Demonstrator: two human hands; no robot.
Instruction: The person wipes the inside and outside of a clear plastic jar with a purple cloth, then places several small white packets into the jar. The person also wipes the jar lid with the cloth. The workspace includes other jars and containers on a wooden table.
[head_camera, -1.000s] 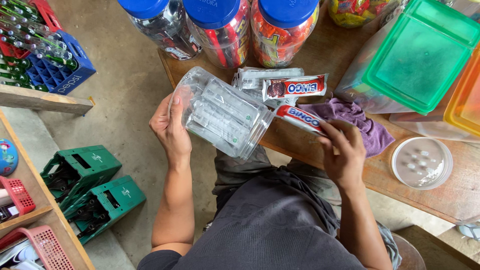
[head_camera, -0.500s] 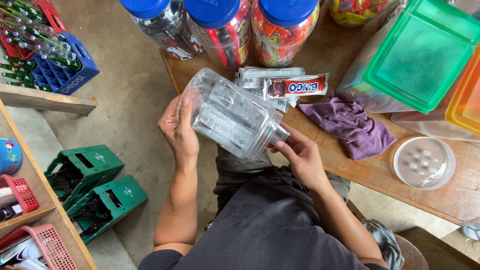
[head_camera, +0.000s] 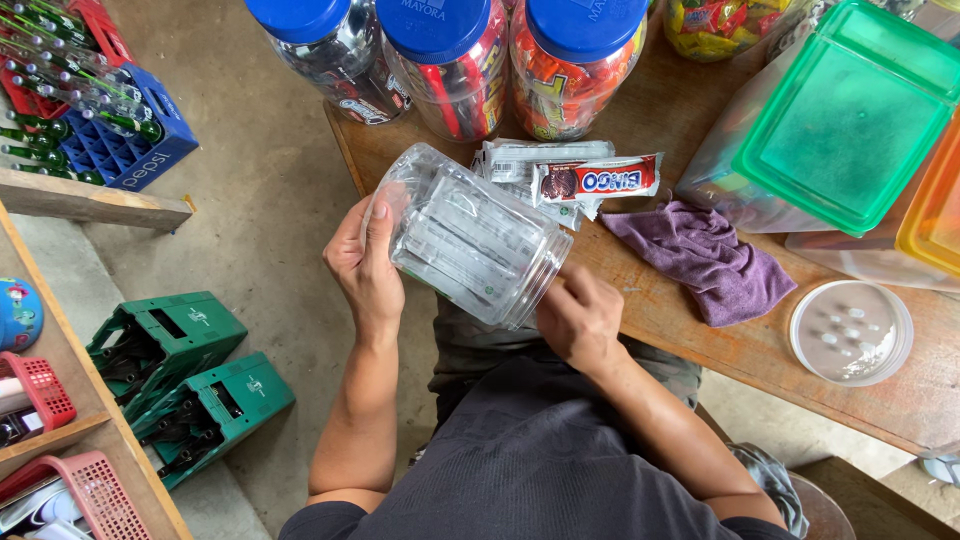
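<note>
Gone from the right hand (head_camera: 578, 318), the red packet; both hands grip the clear jar (head_camera: 470, 235), seemingly holding pale packets.

Glossy clear plastic jar (head_camera: 470, 240)
</note>
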